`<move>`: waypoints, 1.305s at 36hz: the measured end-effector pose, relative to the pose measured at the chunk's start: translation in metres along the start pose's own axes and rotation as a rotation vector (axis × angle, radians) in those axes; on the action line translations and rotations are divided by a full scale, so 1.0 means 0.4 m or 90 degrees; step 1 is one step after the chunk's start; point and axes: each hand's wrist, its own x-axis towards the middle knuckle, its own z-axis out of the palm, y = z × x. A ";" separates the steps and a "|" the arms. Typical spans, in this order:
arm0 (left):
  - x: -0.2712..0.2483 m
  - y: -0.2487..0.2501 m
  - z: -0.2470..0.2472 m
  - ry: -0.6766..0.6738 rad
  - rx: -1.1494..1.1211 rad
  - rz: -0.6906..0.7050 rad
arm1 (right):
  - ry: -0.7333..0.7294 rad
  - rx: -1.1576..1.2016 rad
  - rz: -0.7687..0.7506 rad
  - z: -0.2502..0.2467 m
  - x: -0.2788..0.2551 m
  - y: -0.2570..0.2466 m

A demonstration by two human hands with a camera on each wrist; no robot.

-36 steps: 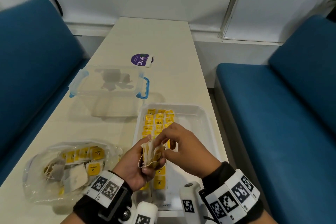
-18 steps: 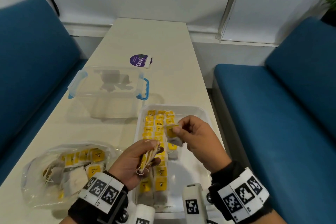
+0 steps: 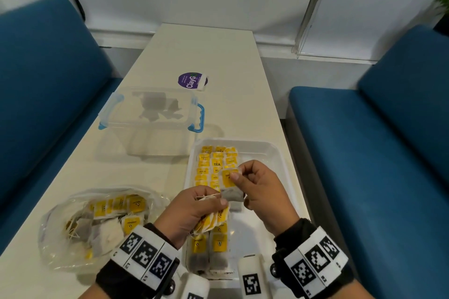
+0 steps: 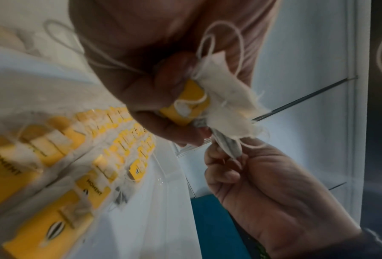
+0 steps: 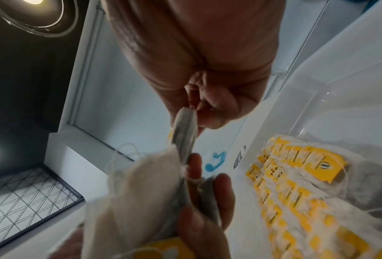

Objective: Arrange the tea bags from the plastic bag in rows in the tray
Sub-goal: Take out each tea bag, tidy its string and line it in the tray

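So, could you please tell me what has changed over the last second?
The right hand pulled a single tea bag from the bunch, carried it out over the tray, and has come back beside the left hand, which keeps gripping the bunch. The plastic bag and clear box stayed put.

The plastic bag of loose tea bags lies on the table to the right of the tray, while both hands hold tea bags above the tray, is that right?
Not quite: the head view shows the plastic bag to the left of the tray, not the right. The rest holds: left hand and right hand hold tea bags above it.
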 end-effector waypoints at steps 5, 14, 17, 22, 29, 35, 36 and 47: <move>0.002 0.000 0.008 0.013 -0.010 0.028 | -0.013 -0.005 -0.030 -0.008 -0.011 -0.006; 0.005 0.000 0.007 0.082 0.013 0.079 | 0.057 -0.041 -0.091 -0.044 -0.015 -0.002; 0.001 0.003 0.005 0.095 -0.005 0.086 | 0.009 0.154 -0.025 -0.050 -0.014 -0.014; -0.009 0.020 0.014 0.096 0.006 0.137 | -0.005 0.148 0.010 -0.040 -0.018 -0.016; -0.010 0.019 0.023 0.069 0.065 0.134 | -0.017 0.075 -0.003 -0.008 -0.029 -0.012; -0.010 0.004 0.018 0.061 0.046 0.109 | -0.006 0.027 -0.018 -0.005 -0.032 -0.002; -0.011 0.003 0.017 0.057 0.039 0.102 | -0.009 0.023 -0.017 -0.006 -0.034 0.000; -0.011 -0.013 0.016 0.014 -0.042 0.030 | 0.008 0.067 0.027 -0.002 -0.049 0.024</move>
